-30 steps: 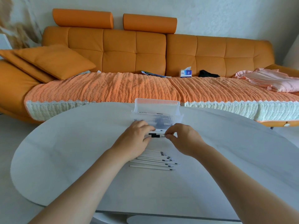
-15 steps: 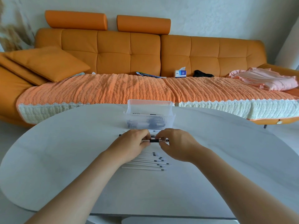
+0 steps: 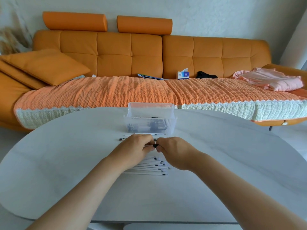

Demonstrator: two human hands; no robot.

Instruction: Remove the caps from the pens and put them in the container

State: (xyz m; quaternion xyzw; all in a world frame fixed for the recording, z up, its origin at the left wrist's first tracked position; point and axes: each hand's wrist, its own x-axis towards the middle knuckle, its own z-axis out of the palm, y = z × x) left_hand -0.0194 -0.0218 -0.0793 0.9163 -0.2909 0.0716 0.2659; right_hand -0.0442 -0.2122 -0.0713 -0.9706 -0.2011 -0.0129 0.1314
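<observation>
Head camera, looking down across a pale table: both hands meet near its middle, fingertips almost touching. The left hand is curled closed round a pen whose barrel is buried in the fist. The right hand pinches the black cap, the only part showing in the gap between the hands. That pen's long axis runs left to right across the view, cap end toward the right hand. Whether the cap is still seated on the pen cannot be told.

Just nearer the person, partly under the wrists, a row of white pens lies side by side, all running left to right with their dark ends pointing right.

Beyond the hands stands a clear ribbed container, with dark small pieces showing through its front wall. Two loose pens lie between it and the knuckles, also running left to right: one has its dark end to the right, and the other has a dark end to the left.

An orange sofa stands behind the table, with a tissue box and pink cloth on it.
</observation>
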